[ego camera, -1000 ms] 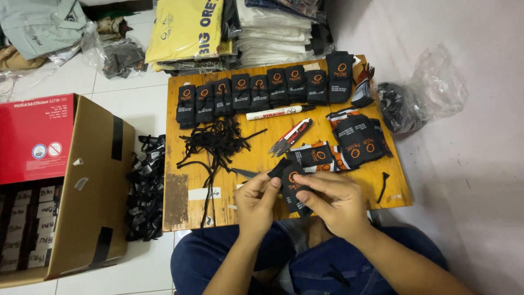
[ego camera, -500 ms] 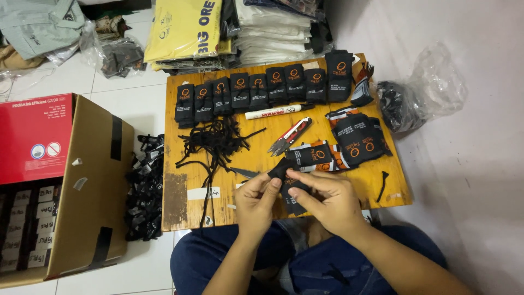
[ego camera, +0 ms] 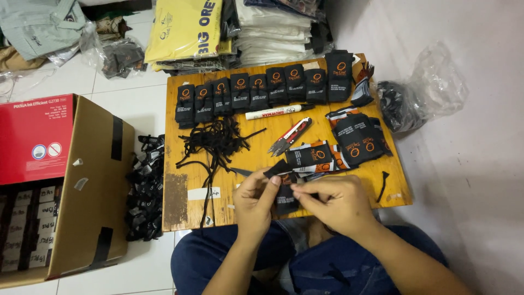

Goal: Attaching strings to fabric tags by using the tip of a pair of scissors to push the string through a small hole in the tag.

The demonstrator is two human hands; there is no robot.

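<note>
Black hang tag [ego camera: 284, 198] sits over the wooden board's [ego camera: 185, 202] near edge, pinched between both hands: left hand [ego camera: 255, 199] curled, thumb and fingers gripping its left end; right hand [ego camera: 332, 203] palm-down, fingertips closed on its right side

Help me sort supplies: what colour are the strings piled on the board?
Black, seen clearly in the head view: the strings lie on the wooden board.

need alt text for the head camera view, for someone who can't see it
Seen from above, a seated person's left hand and right hand pinch a black tag over a low wooden board holding rows of black tags, black strings, thread snips and a white marker.
</note>
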